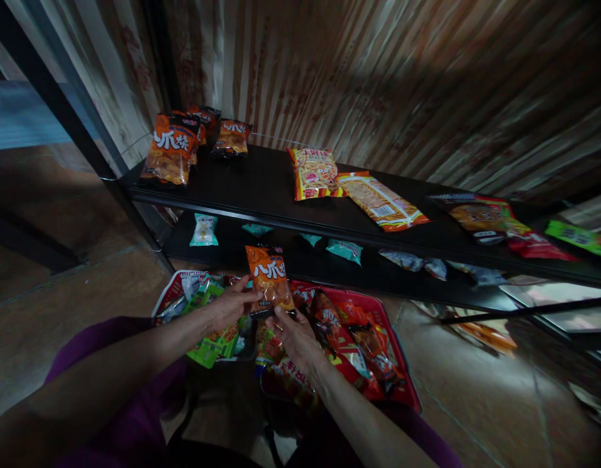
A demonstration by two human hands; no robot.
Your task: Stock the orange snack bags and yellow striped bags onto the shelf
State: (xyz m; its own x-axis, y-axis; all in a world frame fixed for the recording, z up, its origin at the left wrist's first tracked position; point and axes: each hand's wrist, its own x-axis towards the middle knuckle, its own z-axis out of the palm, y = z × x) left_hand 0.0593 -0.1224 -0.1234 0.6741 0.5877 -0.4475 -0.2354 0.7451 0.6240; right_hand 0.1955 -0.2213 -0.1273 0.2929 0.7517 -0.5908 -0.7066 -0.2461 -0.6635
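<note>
Both hands hold one orange snack packet (269, 276) upright above a red basket (402, 364) full of snack bags. My left hand (230, 303) grips the packet's left edge. My right hand (293, 331) pinches its bottom edge from below. The packet hangs in front of the lower black shelf (281, 260). Matching orange packets (171, 148) stand at the left end of the upper black shelf (266, 188).
The upper shelf also carries a yellow-red bag (314, 172), an orange flat bag (382, 202) and dark and red bags (495, 221) to the right. Small teal packets (204, 230) lie on the lower shelf. A curtain hangs behind; tiled floor lies left and right.
</note>
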